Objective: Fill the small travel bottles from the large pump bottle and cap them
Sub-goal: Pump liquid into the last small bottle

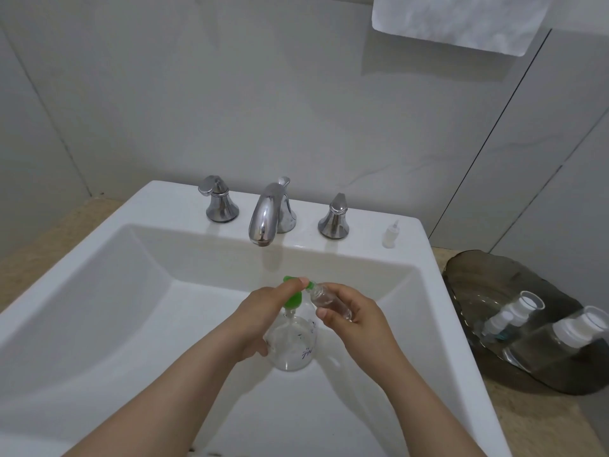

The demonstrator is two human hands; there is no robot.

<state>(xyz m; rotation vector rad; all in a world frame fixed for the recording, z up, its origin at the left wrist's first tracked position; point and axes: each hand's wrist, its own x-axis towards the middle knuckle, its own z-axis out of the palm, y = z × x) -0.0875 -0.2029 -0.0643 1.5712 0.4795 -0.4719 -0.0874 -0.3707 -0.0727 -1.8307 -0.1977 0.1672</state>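
Aslant, travel bottle (329,300) in right hand (356,319)

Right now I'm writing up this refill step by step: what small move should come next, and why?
Likely press the green pump head down. The left hand grips the large pump bottle with a finger on that head, and the right hand holds the small travel bottle tilted, its open mouth at the nozzle, so a squirt should land inside.

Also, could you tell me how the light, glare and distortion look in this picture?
Head view: dim, even, greyish light; glints on the chrome spout; wide-angle bowing of the sink rim and wall seams; the clear pump bottle and the small bottle in the right hand read faintly against white.
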